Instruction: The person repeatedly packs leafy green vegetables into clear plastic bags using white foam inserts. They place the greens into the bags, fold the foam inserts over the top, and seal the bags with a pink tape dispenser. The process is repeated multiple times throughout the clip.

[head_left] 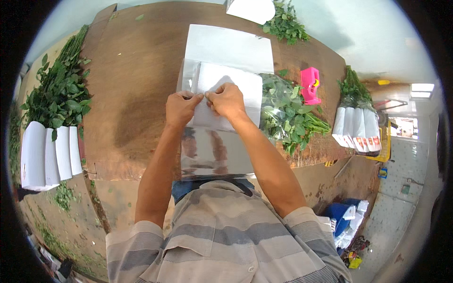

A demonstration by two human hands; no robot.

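On a stack of clear plastic sheets [219, 152] lies a bunch of leafy green stems [297, 116], its left end wrapped in white corrugated paper [240, 95] and its leaves partly under clear film. My left hand [182, 106] rests at the left part of the wrap, thumb and forefinger pinched together. Just beside it, my right hand [226, 100] is over the paper with fingers curled and its thumb almost touching the left thumb. What small thing, if any, lies between the fingertips is too small to tell.
A pink tape dispenser [310, 86] stands right of the bunch. White sheets [230, 46] lie behind the wrap. Wrapped bunches [51, 155] and loose stems [65, 81] are at the left; more wrapped bunches [357, 127] are at the right, near a yellow crate [386, 141].
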